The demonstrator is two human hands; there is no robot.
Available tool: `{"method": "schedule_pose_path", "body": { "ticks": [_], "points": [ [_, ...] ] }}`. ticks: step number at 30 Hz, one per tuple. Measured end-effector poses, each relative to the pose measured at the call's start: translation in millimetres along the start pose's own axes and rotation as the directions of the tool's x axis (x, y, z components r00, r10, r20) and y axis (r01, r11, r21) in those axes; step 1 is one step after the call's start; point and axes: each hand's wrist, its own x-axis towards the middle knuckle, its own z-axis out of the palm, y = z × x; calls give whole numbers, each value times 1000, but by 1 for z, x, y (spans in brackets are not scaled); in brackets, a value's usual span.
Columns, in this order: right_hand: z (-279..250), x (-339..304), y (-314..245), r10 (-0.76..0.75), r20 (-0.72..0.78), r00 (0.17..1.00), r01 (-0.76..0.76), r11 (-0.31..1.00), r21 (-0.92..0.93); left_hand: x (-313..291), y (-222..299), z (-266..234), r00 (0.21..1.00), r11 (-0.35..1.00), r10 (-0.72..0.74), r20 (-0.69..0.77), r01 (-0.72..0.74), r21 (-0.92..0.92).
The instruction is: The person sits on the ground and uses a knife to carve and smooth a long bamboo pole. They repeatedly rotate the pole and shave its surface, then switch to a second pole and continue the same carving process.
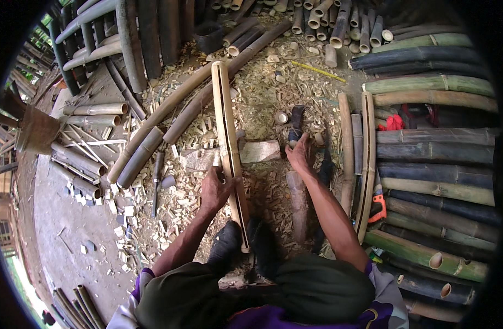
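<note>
A pale bamboo pole (pixel 222 109) with a long slot along its length runs from between my feet away from me. My left hand (pixel 217 189) is closed around its near part. Under the pole lies a rough, flat piece of wood (pixel 260 151), set crosswise. My right hand (pixel 300 152), to the right of that wood, is closed on the near end of a short dark tool (pixel 297 118); its kind is hard to make out. Below my right forearm a brown tapered wooden piece (pixel 297 205) rests on the ground, with a dark strap-like thing (pixel 326 164) beside it.
Wood chips cover the ground. On the right lie stacked bamboo poles (pixel 435 151), an orange-handled saw (pixel 378 207) and a red cloth (pixel 391 123). Another slotted pole (pixel 366 164) stands before them. Cut bamboo tubes (pixel 339 24) fill the back; long poles (pixel 158 118) lie left.
</note>
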Motion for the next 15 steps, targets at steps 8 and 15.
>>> {"method": "schedule_pose_path", "body": {
  "ticks": [8,15],
  "points": [
    [2,25,24,58,224,973,-166,849,501,3,13,-8,994,981,-111,-20,113,155],
    [-105,-33,2,-206,369,906,-400,-139,906,3,13,-2,989,988,-144,-18,145,49]
  ]
}}
